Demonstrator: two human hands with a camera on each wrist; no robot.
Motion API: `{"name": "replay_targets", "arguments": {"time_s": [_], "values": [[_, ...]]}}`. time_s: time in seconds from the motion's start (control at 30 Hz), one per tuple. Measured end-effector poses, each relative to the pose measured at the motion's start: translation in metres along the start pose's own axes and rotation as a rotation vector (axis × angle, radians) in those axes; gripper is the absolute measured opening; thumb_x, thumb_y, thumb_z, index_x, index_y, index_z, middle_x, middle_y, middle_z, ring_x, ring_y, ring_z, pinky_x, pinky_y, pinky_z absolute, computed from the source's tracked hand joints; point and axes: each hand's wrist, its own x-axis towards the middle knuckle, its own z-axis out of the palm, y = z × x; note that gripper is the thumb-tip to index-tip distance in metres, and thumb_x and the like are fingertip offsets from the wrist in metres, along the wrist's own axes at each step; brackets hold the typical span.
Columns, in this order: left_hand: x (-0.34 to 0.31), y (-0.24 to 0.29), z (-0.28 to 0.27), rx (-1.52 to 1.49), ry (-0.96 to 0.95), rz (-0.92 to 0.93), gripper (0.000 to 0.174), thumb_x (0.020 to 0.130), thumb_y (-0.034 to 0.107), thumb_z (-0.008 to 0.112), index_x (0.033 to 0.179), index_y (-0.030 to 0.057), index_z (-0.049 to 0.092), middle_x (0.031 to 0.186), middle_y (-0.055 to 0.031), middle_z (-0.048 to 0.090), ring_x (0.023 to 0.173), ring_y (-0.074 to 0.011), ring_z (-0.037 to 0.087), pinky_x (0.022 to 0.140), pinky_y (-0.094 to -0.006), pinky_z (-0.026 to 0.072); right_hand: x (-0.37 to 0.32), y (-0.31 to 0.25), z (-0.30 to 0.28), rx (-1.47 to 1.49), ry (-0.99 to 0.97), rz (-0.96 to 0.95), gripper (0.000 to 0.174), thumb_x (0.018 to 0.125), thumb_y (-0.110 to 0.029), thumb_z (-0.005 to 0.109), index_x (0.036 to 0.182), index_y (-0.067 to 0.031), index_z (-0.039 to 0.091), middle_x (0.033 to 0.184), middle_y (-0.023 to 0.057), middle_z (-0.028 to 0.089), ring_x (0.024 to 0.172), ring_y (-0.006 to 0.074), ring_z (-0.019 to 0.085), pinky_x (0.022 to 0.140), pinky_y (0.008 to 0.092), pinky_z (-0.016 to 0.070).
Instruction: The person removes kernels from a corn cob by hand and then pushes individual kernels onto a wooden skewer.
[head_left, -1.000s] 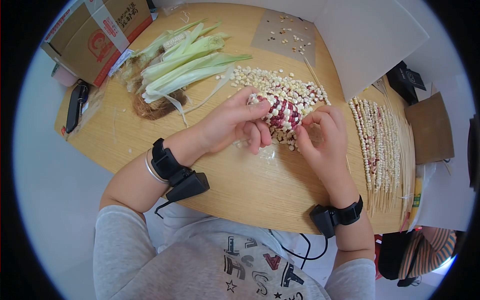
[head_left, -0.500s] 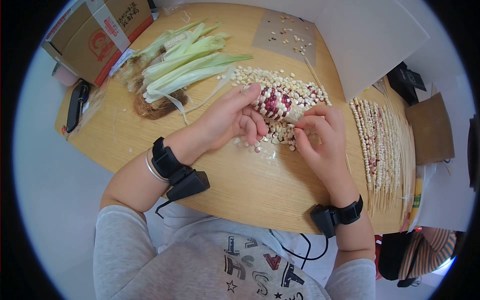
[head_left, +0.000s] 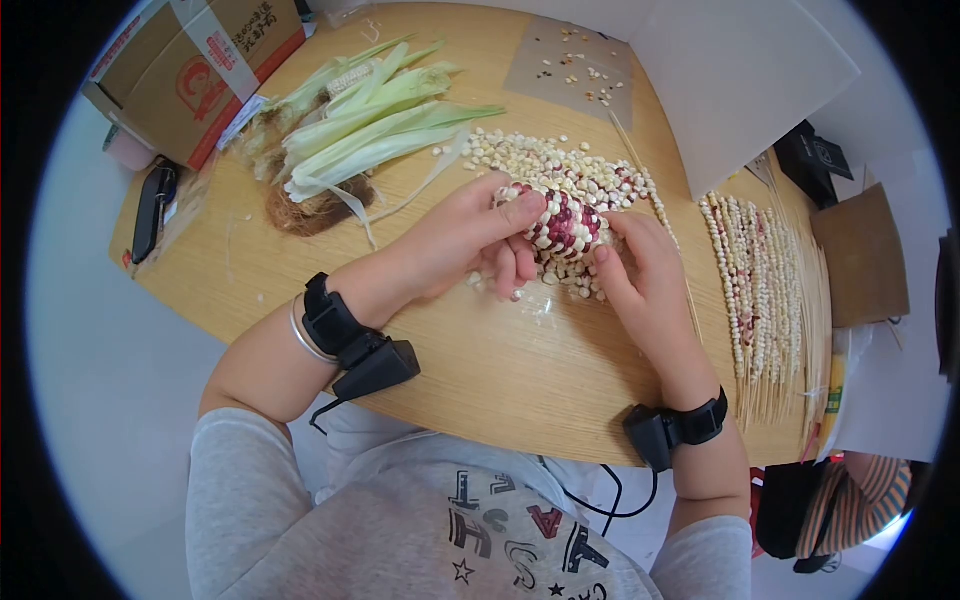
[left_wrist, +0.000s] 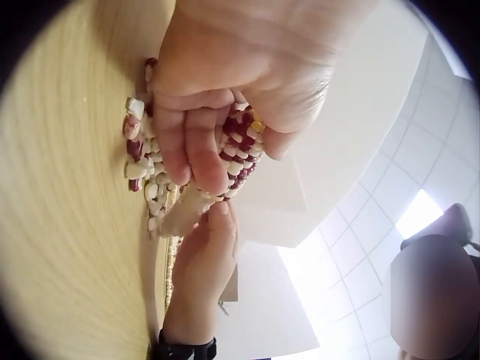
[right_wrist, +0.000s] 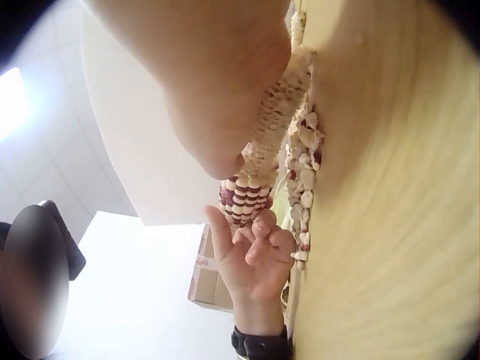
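Note:
Over a pile of loose kernels (head_left: 610,185), an ear of corn (head_left: 563,222) with white and dark red kernels is held up. The left hand (head_left: 465,235) grips its kernel-covered end, thumb on top and fingers underneath. At the other end, the right hand (head_left: 650,280) holds the ear, its thumb pressing at the edge of the kernel rows. A bare stretch of cob (right_wrist: 277,112), stripped of kernels, shows in the right wrist view. In the left wrist view, the bare tip (left_wrist: 184,214) sticks out past the left fingers (left_wrist: 206,161).
Green husks (head_left: 370,150) and brown corn silk (head_left: 310,212) lie at the back left, near a cardboard box (head_left: 195,80). Sticks threaded with kernels (head_left: 755,290) lie in rows on the right. A grey sheet (head_left: 530,80) with scattered kernels is at the back. White panels (head_left: 755,85) stand behind.
Half a second ago the right fingertips were off the ear and its bare end showed. Now the right hand is back on the ear, which has swung slightly down and to the right.

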Motion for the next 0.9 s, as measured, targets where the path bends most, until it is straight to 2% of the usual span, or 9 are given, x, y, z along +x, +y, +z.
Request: {"name": "replay_targets", "arguments": {"time_s": [0.13, 0.2, 0.3, 0.4, 0.53, 0.6, 0.7, 0.8, 0.9], "values": [[0.0003, -0.0002, 0.0002, 0.003, -0.004, 0.002, 0.038, 0.094, 0.041, 0.046, 0.105, 0.0050, 0.042, 0.071, -0.0160, 0.062, 0.047, -0.0187, 0.060, 0.044, -0.0249, 0.0488, 0.0007, -0.0027, 0.0006, 0.008, 0.003, 0.005, 0.028, 0.079, -0.017, 0.060, 0.103, -0.0019, 0.060, 0.100, 0.0166, 0.060, 0.096, 0.0331, 0.055, 0.086, 0.0405, 0.0392], [0.0004, -0.0001, -0.0003, 0.007, 0.002, -0.004, 0.037, 0.094, 0.041, 0.046, 0.104, 0.0054, 0.042, 0.071, -0.0159, 0.062, 0.047, -0.0188, 0.060, 0.044, -0.0250, 0.0488, 0.0022, -0.0048, 0.0038, 0.032, 0.160, -0.082, 0.025, 0.077, -0.015, 0.063, 0.098, -0.0026, 0.060, 0.097, 0.0148, 0.060, 0.093, 0.0320, 0.055, 0.083, 0.0394, 0.0404], [0.0005, -0.0005, -0.0009, 0.055, 0.002, 0.004, 0.037, 0.094, 0.041, 0.047, 0.103, 0.0055, 0.043, 0.071, -0.0161, 0.062, 0.047, -0.0187, 0.059, 0.044, -0.0250, 0.0487, 0.0031, -0.0040, -0.0005, -0.078, 0.229, -0.191, 0.020, 0.072, -0.012, 0.067, 0.090, -0.0044, 0.060, 0.091, 0.0114, 0.058, 0.088, 0.0297, 0.055, 0.079, 0.0384, 0.0412], [-0.0018, 0.0021, 0.0026, 0.037, 0.019, 0.009, 0.046, 0.089, 0.041, 0.057, 0.103, -0.0009, 0.044, 0.068, -0.0140, 0.061, 0.045, -0.0163, 0.057, 0.045, -0.0258, 0.0475, 0.0050, -0.0076, -0.0017, -0.082, 0.200, -0.250, 0.016, 0.068, -0.008, 0.070, 0.082, -0.0060, 0.060, 0.087, 0.0087, 0.056, 0.084, 0.0274, 0.054, 0.076, 0.0377, 0.0408], [-0.0004, -0.0008, 0.0010, -0.054, 0.006, -0.001, 0.044, 0.088, 0.037, 0.060, 0.102, -0.0006, 0.044, 0.070, -0.0136, 0.061, 0.046, -0.0160, 0.058, 0.045, -0.0256, 0.0474, 0.0038, -0.0051, 0.0014, -0.053, 0.217, -0.223, 0.014, 0.067, -0.006, 0.069, 0.078, -0.0060, 0.060, 0.086, 0.0083, 0.056, 0.084, 0.0266, 0.054, 0.075, 0.0368, 0.0402], [-0.0009, -0.0022, 0.0021, 0.012, 0.023, 0.043, 0.044, 0.087, 0.030, 0.063, 0.109, -0.0021, 0.043, 0.072, -0.0134, 0.062, 0.050, -0.0159, 0.059, 0.047, -0.0259, 0.0476, 0.0028, -0.0081, -0.0011, -0.073, 0.198, -0.207, 0.014, 0.067, -0.004, 0.069, 0.078, -0.0055, 0.060, 0.086, 0.0080, 0.056, 0.083, 0.0261, 0.054, 0.074, 0.0360, 0.0396], [-0.0038, 0.0001, 0.0043, 0.034, -0.015, 0.076, 0.040, 0.090, 0.019, 0.057, 0.121, 0.0026, 0.038, 0.079, -0.0164, 0.063, 0.053, -0.0179, 0.061, 0.053, -0.0300, 0.0526, 0.0026, -0.0054, 0.0002, -0.073, 0.229, -0.198, 0.014, 0.067, -0.004, 0.069, 0.078, -0.0053, 0.060, 0.085, 0.0075, 0.056, 0.083, 0.0257, 0.054, 0.073, 0.0358, 0.0394], [-0.0019, 0.0000, 0.0017, 0.057, -0.075, 0.085, 0.046, 0.091, 0.020, 0.057, 0.126, 0.0012, 0.035, 0.079, -0.0162, 0.063, 0.054, -0.0181, 0.061, 0.052, -0.0291, 0.0523, 0.0029, -0.0052, -0.0008, -0.098, 0.235, -0.207, 0.014, 0.067, -0.004, 0.069, 0.077, -0.0058, 0.059, 0.084, 0.0070, 0.056, 0.083, 0.0254, 0.054, 0.074, 0.0361, 0.0393], [-0.0031, 0.0018, 0.0035, 0.095, -0.045, 0.052, 0.041, 0.091, 0.022, 0.057, 0.120, 0.0002, 0.039, 0.078, -0.0150, 0.062, 0.054, -0.0179, 0.061, 0.051, -0.0284, 0.0519, 0.0029, -0.0030, -0.0005, -0.132, 0.252, -0.222, 0.015, 0.065, -0.004, 0.069, 0.077, -0.0070, 0.059, 0.083, 0.0062, 0.056, 0.083, 0.0247, 0.054, 0.075, 0.0361, 0.0386]]}}
